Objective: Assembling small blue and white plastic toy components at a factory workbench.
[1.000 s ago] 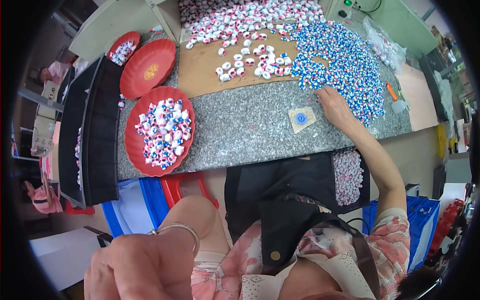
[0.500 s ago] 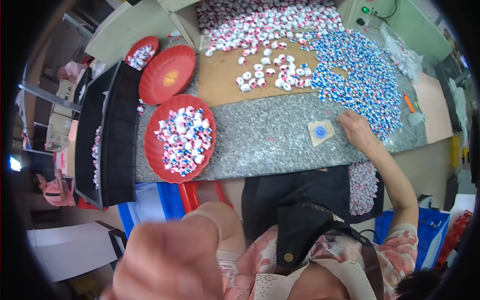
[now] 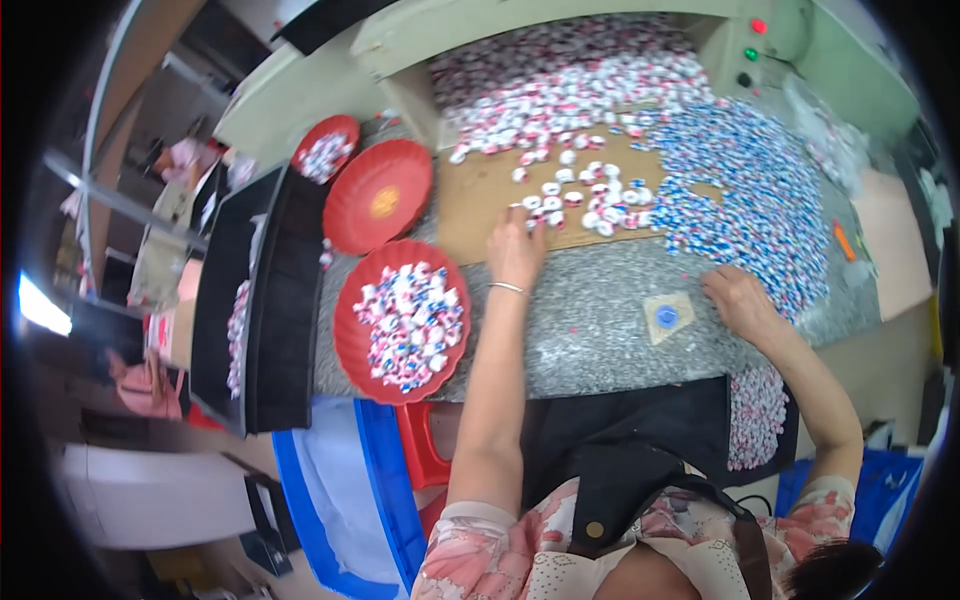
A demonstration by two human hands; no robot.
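L hand [image 3: 516, 250] is out over the near L edge of the flat tan cardboard sheet [image 3: 468, 222], fingers bent down at the nearest of the loose rounded white-and-pink pcs [image 3: 605, 200]; can't tell if it's gripping one. R hand [image 3: 742, 302] is low over the grey speckled stone counter [image 3: 590, 355], fingers drawn in narrow, just beside the near edge of the spread of small blue-and-white pcs [image 3: 750, 180]; can't tell if anything's btwn the fingertips.

The white-and-pink pcs lie scattered on the cardboard & heaped thick behind it, approx. under the pale overhanging panel [image 3: 560, 22]. Small blue-and-white ones cover the R part, meeting the white ones at the cardboard's R side. Just L of the R hand: a round blue disc [image 3: 667, 317] on a small tan square pad [image 3: 659, 335].

L side of counter: big red fluted dish [image 3: 346, 345] full of mixed white, pink & blue pcs, nr the L forearm; behind it a 2nd red fluted dish [image 3: 350, 205] w/ gold round mark; then a small red dish [image 3: 346, 122] w/ more pcs. Far R: orange-handled tool [image 3: 843, 241] & crumpled clear plastic bag [image 3: 832, 140].
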